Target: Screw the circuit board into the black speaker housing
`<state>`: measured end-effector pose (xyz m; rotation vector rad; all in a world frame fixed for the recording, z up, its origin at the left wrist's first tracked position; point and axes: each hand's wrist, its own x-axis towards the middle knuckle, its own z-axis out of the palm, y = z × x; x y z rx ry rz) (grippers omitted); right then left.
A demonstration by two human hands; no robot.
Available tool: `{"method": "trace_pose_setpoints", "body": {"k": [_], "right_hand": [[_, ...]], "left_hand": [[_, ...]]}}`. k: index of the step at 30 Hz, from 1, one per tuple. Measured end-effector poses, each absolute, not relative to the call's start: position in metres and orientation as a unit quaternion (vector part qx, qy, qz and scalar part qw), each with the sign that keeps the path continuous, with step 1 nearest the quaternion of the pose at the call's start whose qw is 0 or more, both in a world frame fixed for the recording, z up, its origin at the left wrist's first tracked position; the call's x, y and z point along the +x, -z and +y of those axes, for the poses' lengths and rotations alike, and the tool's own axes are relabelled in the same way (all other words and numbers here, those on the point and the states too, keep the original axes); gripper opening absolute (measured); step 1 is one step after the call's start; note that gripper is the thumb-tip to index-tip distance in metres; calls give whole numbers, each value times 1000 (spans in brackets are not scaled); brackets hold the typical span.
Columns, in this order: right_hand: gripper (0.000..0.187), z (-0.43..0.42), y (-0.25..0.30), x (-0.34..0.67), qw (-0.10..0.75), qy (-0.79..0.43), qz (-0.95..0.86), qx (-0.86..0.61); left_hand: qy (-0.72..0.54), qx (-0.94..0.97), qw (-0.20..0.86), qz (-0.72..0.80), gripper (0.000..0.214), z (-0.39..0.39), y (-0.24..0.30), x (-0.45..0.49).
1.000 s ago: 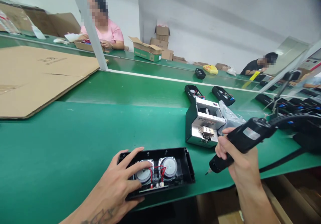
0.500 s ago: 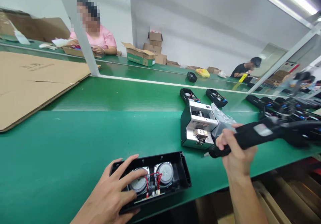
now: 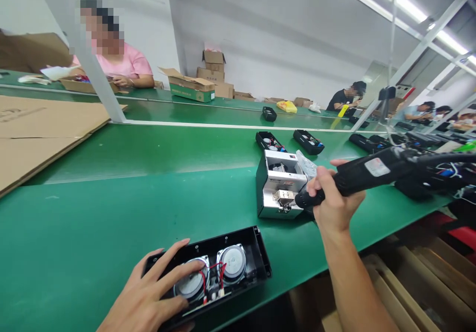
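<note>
My left hand (image 3: 154, 285) grips the left end of an open black speaker housing (image 3: 256, 250) at the near edge of the bench. Its fingers reach over the rim, across a round speaker driver (image 3: 191, 280). Beside that sits a second driver (image 3: 233, 262), with red wires running down to small connectors. My right hand (image 3: 336, 205) is wrapped round a black electric screwdriver (image 3: 362, 173), tilted with its nose down to the left. The screwdriver's tip meets or nearly meets the metal outlet of a silver and black screw feeder (image 3: 284, 178); contact cannot be made out.
Two open speaker housings (image 3: 308, 142) lie behind the feeder, and several more (image 3: 372, 143) crowd the right. Flat cardboard (image 3: 48, 134) covers the left. A white frame post (image 3: 100, 84) rises from the bench. Co-workers (image 3: 130, 67) sit beyond. Cartons (image 3: 420, 282) stand below the right edge.
My right hand has brought the screwdriver's nose up and against or close to the feeder's outlet. My left hand stays on the housing. The whole view has shifted slightly.
</note>
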<state>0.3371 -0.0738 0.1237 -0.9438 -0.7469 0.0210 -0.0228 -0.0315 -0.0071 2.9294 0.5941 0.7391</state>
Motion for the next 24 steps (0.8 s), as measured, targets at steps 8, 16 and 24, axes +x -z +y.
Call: {"method": "trace_pose_setpoints", "body": {"k": [8, 16, 24], "right_hand": [[32, -80, -165, 338, 848, 106, -373, -360], [38, -48, -141, 378, 758, 88, -397, -510], [35, -115, -112, 340, 790, -16, -401, -464]], "left_hand": [[-228, 953, 24, 200, 10, -35, 1, -22], [-252, 948, -8, 196, 8, -35, 1, -20], [-243, 949, 18, 201, 8, -34, 6, -22]]}}
